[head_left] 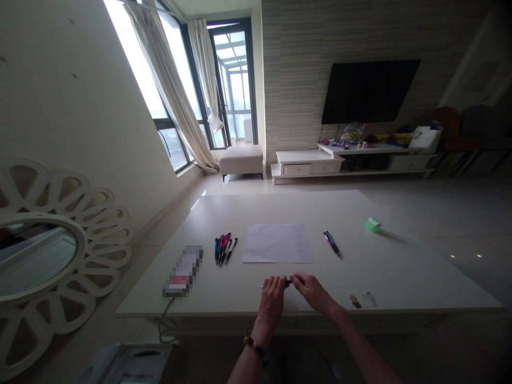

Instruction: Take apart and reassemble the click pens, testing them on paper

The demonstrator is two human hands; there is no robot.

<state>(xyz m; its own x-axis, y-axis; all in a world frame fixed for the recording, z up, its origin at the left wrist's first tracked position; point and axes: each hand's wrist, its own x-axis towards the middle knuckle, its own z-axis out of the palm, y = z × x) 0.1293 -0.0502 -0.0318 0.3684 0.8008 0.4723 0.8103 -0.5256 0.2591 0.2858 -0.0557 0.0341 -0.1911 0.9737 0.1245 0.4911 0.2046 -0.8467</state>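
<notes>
A dark pen (288, 282) lies between my two hands, just above the front part of the white table (216, 304). My left hand (273, 293) is closed around its barrel, and a thin end pokes out on the left side. The fingers of my right hand (310, 290) pinch the pen's other end. Beyond the hands lies a sheet of white paper (276, 244). Several pens (224, 247) rest in a group left of the paper. Two more pens (332, 243) lie side by side to its right.
A blurred-out flat object (184, 271) with a cable lies at the table's left. A small green container (373, 225) stands at the right. Near the front edge are a small yellow-and-black item (354, 301) and a pale, clear-looking one (371, 298). A mirror (36, 256) stands at left.
</notes>
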